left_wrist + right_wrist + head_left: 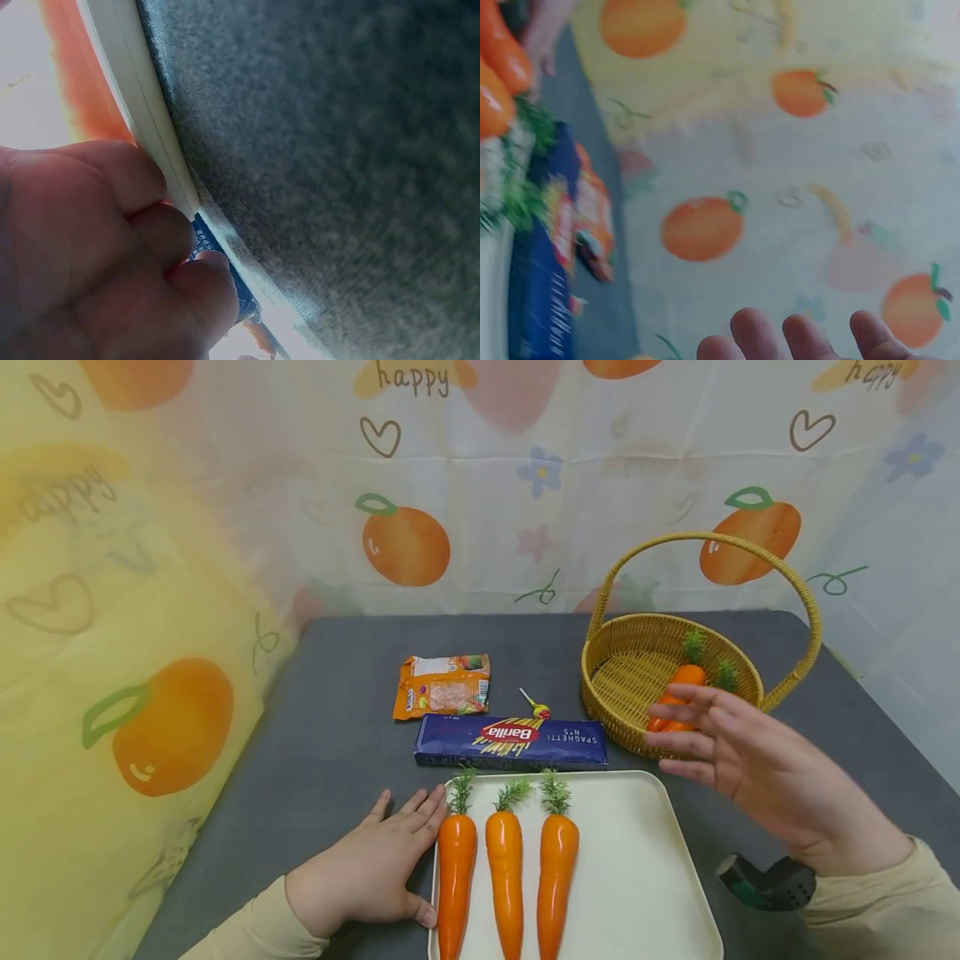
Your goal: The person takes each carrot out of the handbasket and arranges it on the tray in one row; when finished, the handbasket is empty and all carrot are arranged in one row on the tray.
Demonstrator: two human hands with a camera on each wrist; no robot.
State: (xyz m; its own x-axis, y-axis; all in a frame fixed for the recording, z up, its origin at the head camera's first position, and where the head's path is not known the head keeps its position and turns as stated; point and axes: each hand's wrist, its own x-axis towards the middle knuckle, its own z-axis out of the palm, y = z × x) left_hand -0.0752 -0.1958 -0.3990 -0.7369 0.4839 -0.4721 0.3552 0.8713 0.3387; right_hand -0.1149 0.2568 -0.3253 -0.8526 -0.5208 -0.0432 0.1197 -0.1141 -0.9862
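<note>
Three toy carrots with green tops lie side by side on a cream tray: the left carrot, the middle carrot and the right carrot. My left hand rests at the left edge of the tray, fingers spread; the left wrist view shows its fingers against the rim. Raised near the basket, my right hand has its fingers extended and holds nothing. More carrots lie inside the wicker basket, partly hidden behind that hand.
A blue Barilla spaghetti box lies just behind the tray. Beyond it are an orange snack packet and a lollipop. The basket's tall handle arches upward. A printed curtain hangs behind the grey table.
</note>
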